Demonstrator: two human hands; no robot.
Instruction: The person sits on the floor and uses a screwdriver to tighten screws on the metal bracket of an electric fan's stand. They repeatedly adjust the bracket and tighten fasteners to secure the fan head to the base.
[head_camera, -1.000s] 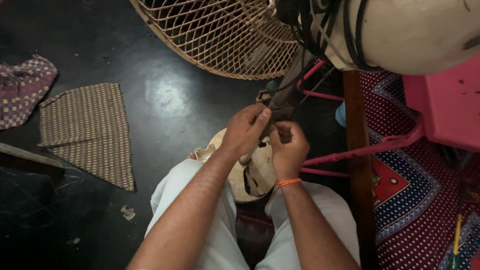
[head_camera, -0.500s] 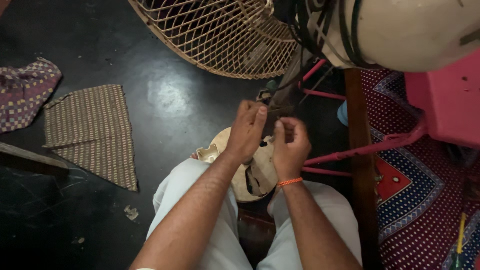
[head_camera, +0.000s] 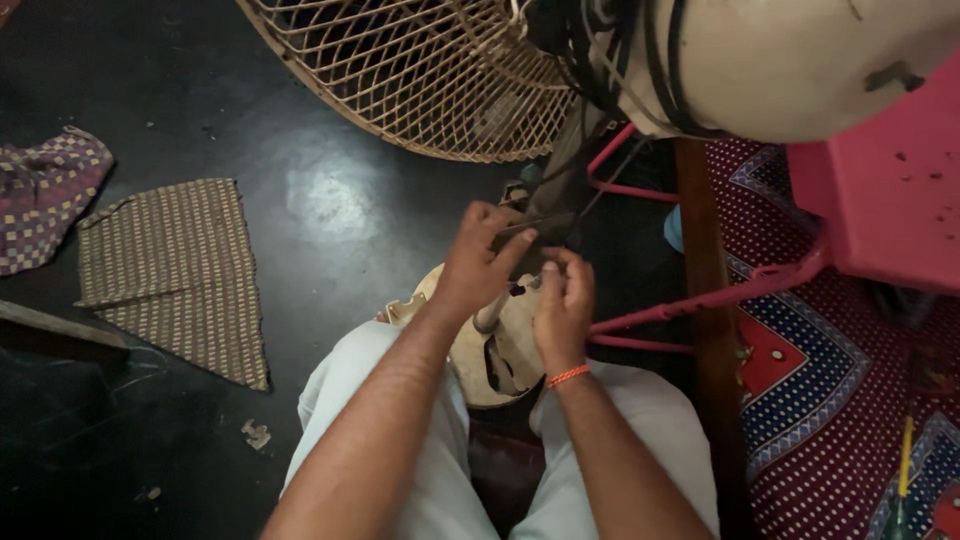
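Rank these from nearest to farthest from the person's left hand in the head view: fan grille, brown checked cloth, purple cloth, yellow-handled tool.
From the left hand:
1. Fan grille, just above the hand.
2. Brown checked cloth, on the dark floor to the left.
3. Purple cloth, at the far left edge, and the yellow-handled tool, on the rug at lower right, are too close to call.

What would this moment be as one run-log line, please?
left hand: on dark part | right hand: beside it | cream base: between knees | grille: on floor

A home floor used for repairs: fan grille (head_camera: 420, 80), patterned rug (head_camera: 830, 430), cloth scraps (head_camera: 175, 275).
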